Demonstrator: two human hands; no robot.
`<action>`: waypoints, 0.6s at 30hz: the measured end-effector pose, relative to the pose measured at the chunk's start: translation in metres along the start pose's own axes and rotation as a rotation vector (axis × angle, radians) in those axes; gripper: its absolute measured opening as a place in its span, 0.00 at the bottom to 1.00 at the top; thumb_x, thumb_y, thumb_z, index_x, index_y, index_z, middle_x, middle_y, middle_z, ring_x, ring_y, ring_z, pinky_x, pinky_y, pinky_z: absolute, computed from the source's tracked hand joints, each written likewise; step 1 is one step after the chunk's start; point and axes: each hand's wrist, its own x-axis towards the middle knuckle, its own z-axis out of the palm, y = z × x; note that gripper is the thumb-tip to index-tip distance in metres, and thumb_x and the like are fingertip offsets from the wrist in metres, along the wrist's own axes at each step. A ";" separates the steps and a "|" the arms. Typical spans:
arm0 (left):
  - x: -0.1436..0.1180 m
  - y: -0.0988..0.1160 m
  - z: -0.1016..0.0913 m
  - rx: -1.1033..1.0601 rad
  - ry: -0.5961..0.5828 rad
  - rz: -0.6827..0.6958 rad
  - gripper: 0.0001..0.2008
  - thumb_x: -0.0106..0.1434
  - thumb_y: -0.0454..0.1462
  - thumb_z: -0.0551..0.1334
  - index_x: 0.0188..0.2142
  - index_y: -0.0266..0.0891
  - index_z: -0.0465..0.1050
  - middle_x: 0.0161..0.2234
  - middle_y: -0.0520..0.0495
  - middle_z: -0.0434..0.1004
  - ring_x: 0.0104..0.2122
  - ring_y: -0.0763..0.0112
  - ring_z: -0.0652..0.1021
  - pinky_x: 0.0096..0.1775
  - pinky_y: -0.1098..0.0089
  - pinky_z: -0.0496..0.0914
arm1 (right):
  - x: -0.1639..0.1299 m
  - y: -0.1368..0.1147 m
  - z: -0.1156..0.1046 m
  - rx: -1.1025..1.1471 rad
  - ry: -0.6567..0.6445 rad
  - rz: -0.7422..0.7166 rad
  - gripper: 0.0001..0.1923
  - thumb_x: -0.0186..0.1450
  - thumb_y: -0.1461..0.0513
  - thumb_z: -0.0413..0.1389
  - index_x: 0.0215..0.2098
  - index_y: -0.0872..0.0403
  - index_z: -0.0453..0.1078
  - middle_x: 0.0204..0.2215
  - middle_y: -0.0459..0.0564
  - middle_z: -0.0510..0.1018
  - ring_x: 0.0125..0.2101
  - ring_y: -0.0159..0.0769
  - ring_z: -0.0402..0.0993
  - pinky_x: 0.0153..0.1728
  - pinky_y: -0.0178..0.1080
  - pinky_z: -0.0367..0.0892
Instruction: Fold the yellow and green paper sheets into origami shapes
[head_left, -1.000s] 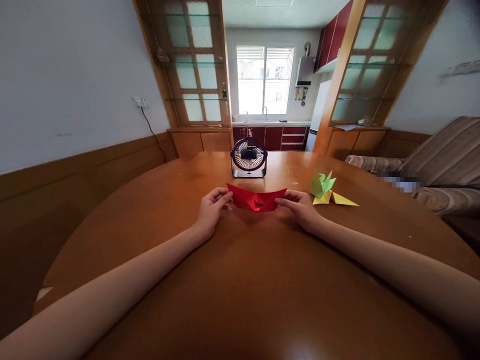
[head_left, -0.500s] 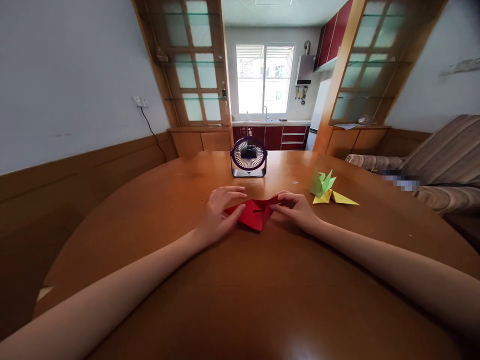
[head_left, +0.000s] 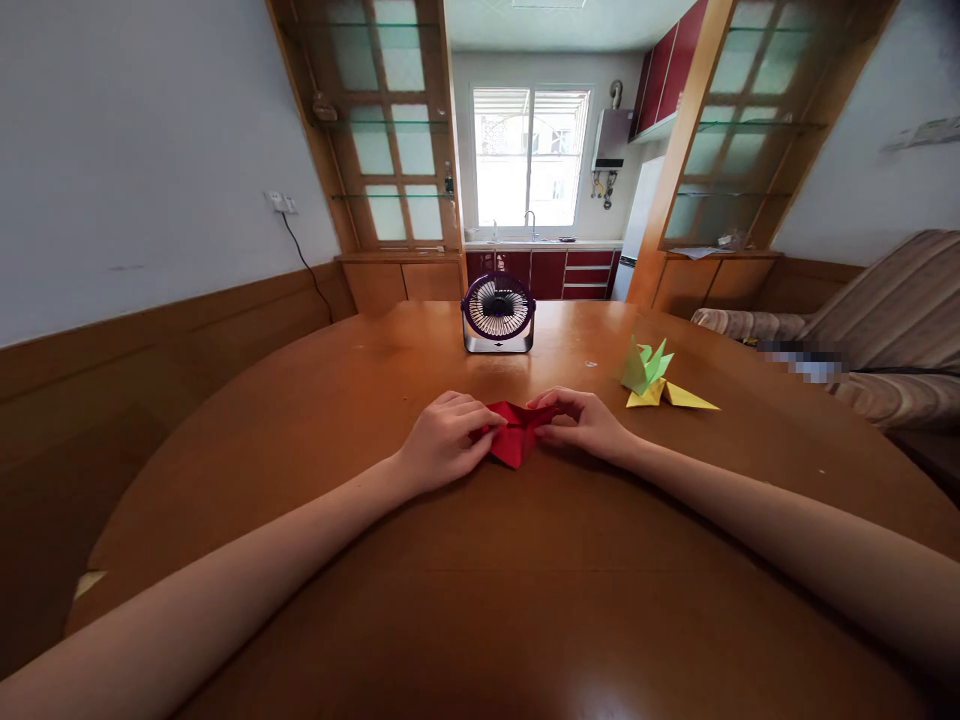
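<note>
A folded piece of red paper [head_left: 514, 440] lies on the brown wooden table [head_left: 480, 600], pinched between both hands. My left hand [head_left: 444, 440] grips its left side with fingers curled over it. My right hand [head_left: 581, 420] grips its right side with thumb and fingertips. The two hands almost meet over the paper, so only its middle and lower tip show.
A small purple desk fan [head_left: 498, 313] stands just beyond the hands. A green paper figure [head_left: 644, 367] and a yellow paper figure [head_left: 670, 397] sit to the right. A striped sofa [head_left: 885, 330] lies beyond the table's right edge.
The red paper was stretched wide between my hands. Both hands have moved inward toward each other, collapsing it into a smaller, narrower shape.
</note>
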 end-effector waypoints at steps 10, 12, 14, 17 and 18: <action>0.007 0.010 -0.012 0.260 -0.332 0.033 0.12 0.63 0.33 0.54 0.36 0.37 0.77 0.32 0.42 0.79 0.35 0.61 0.75 0.43 0.58 0.66 | -0.001 0.003 0.002 0.060 -0.048 0.073 0.14 0.54 0.58 0.66 0.36 0.56 0.74 0.37 0.51 0.79 0.39 0.37 0.75 0.47 0.46 0.70; 0.008 0.014 -0.013 0.321 -0.401 0.055 0.12 0.63 0.33 0.54 0.33 0.38 0.77 0.31 0.42 0.78 0.35 0.60 0.75 0.44 0.57 0.65 | -0.001 0.002 0.001 0.055 -0.047 0.067 0.14 0.54 0.58 0.66 0.37 0.56 0.74 0.37 0.50 0.79 0.39 0.37 0.75 0.46 0.46 0.71; 0.008 0.016 -0.012 0.374 -0.453 0.086 0.11 0.63 0.33 0.55 0.31 0.39 0.77 0.29 0.43 0.78 0.36 0.59 0.74 0.45 0.58 0.63 | -0.001 0.002 0.001 0.050 -0.049 0.058 0.13 0.54 0.58 0.66 0.36 0.55 0.74 0.37 0.50 0.78 0.39 0.36 0.75 0.46 0.45 0.71; 0.008 0.017 -0.009 0.444 -0.473 0.139 0.10 0.63 0.31 0.56 0.29 0.39 0.75 0.27 0.44 0.78 0.36 0.59 0.74 0.45 0.58 0.62 | -0.001 0.001 0.001 0.034 -0.060 0.038 0.12 0.56 0.58 0.65 0.35 0.55 0.75 0.36 0.50 0.78 0.38 0.35 0.75 0.45 0.44 0.71; 0.008 0.017 -0.009 0.457 -0.472 0.151 0.10 0.64 0.31 0.57 0.29 0.39 0.75 0.26 0.45 0.78 0.36 0.59 0.73 0.45 0.59 0.61 | -0.001 0.001 0.001 0.026 -0.063 0.033 0.11 0.56 0.58 0.65 0.35 0.55 0.75 0.37 0.50 0.78 0.39 0.35 0.75 0.46 0.44 0.71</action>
